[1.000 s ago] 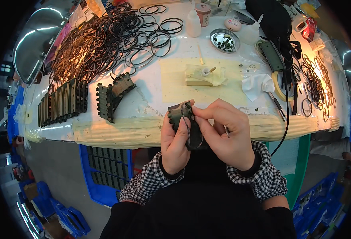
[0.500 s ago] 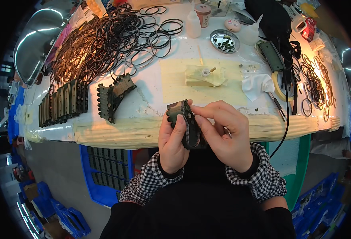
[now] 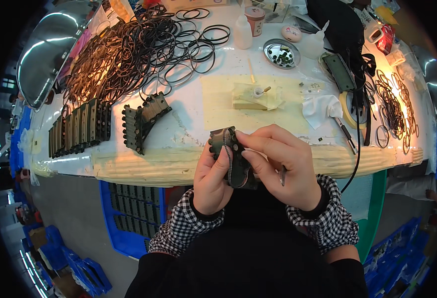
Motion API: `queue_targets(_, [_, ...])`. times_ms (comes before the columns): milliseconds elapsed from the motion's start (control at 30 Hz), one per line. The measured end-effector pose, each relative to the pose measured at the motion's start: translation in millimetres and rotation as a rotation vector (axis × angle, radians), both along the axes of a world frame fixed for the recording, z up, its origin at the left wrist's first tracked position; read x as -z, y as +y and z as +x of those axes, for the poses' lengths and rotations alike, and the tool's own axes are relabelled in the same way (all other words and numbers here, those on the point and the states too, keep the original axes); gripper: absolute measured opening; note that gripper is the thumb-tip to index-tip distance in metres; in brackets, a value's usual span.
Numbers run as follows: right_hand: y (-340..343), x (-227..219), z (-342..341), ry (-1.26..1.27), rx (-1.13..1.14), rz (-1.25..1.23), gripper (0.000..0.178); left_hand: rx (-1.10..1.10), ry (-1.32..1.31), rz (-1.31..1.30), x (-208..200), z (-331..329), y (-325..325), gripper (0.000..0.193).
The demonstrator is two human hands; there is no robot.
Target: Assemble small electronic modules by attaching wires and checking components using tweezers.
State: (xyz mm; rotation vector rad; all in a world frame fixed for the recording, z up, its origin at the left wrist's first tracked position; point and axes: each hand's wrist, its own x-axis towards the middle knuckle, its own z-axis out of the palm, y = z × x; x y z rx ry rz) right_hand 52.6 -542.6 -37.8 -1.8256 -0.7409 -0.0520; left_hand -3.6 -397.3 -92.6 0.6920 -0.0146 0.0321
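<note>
My left hand is closed around a dark green model tank chassis, its thumb lying along the near side. Round wheels line the chassis. A thin ribbed black rubber track hangs in a slack loop over the side facing me. At the right side of the chassis, my right hand pinches with thumb and forefinger, apparently on the track; the fingertips partly hide the contact. A thin metal piece shows at the curled fingers of that hand; its kind is unclear.
Left on the table are a heap of black rubber loops, a row of chassis and two leaning chassis. Beyond my hands are a glue pot and a metal dish of small parts. Below sits a blue crate.
My right hand has shifted slightly right and down, with its wrist turned outward. The chassis has tilted a little, and the track loop hangs slightly differently.
</note>
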Motion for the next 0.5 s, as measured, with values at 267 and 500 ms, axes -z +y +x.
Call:
queue_targets(267, [5, 3, -10, -0.005, 0.081, 0.032, 0.026, 0.029, -0.009, -0.072, 1, -2, 2, 0.025])
queue_targets(500, [5, 5, -12, -0.031, 0.085, 0.035, 0.025, 0.022, -0.013, -0.022, 1, -1, 0, 0.030])
